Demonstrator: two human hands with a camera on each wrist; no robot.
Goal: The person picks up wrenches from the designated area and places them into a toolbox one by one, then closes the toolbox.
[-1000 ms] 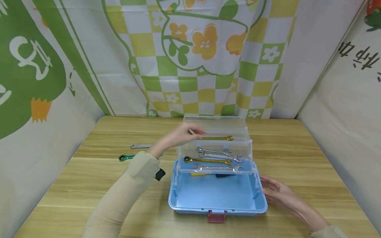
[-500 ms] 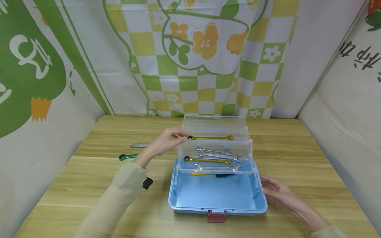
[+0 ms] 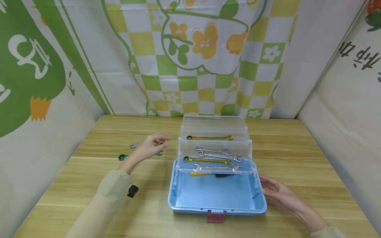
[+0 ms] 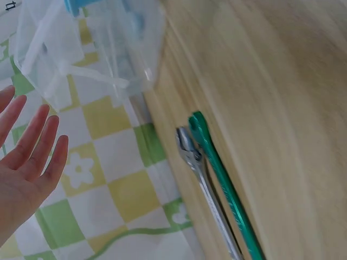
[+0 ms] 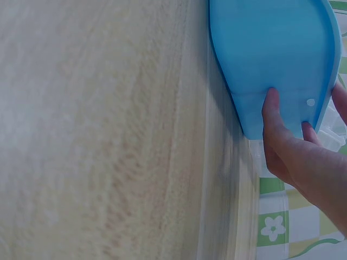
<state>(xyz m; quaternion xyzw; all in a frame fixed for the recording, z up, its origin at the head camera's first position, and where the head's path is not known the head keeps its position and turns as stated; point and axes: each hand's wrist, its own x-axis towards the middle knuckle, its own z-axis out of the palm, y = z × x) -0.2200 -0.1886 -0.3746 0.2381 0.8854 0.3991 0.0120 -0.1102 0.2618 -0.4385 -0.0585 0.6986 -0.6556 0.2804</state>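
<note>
Fingers (image 4: 32, 131) parted and nearly straight, the left hand (image 3: 149, 146) is hovering left of the toolbox (image 3: 214, 195), and we are seeing a wide gap between its thumb and fingertips. On the table (image 3: 297, 158), also left of the toolbox, we are finding a green wrench (image 4: 229, 189) and a loose silver wrench (image 4: 210, 200) lying close beside each other; in the head view the hand and forearm are partly covering both. The right hand (image 3: 278, 193) is resting at the toolbox's right side, its thumb and fingertips touching the blue wall, loosely spread rather than wrapped round it.

Over the back part of the toolbox we are looking at clear stepped trays (image 3: 186, 148). The lower one is holding three silver wrenches (image 3: 218, 168) and a gold wrench (image 3: 208, 160); a second gold wrench (image 3: 209, 138) is lying in the tray behind, farther from the toolbox's front. Beneath the lower tray, inside the toolbox, we are making out a yellow piece (image 3: 197, 174) and a dark piece (image 3: 222, 175), both too hidden to name. A dark red latch (image 3: 216, 217) is hanging at the toolbox's front, and behind the toolbox we are seeing a checked curtain (image 3: 205, 94).
</note>
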